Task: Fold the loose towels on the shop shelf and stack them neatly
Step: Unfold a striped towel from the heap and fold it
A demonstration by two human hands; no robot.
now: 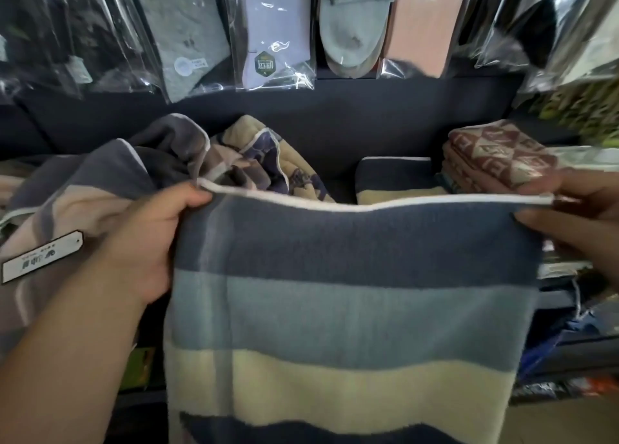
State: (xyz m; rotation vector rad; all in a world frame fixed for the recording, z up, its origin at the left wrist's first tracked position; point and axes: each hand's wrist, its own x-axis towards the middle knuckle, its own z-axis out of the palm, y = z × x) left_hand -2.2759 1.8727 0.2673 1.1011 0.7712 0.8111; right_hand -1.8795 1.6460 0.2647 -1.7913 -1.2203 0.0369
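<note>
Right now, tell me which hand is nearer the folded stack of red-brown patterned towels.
Right. The right hand pinches the blue-and-cream striped towel at a corner beside the red-brown patterned towel stack; the left hand grips the opposite corner, far to its left.

Two hands (144, 242) (579, 219), one held towel (351, 309), two loose towels (100, 192) (268, 155).

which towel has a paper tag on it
The grey-and-pink towel at far left, beside the left hand; a white tag lies on it. The held striped towel and the others show none.
</note>
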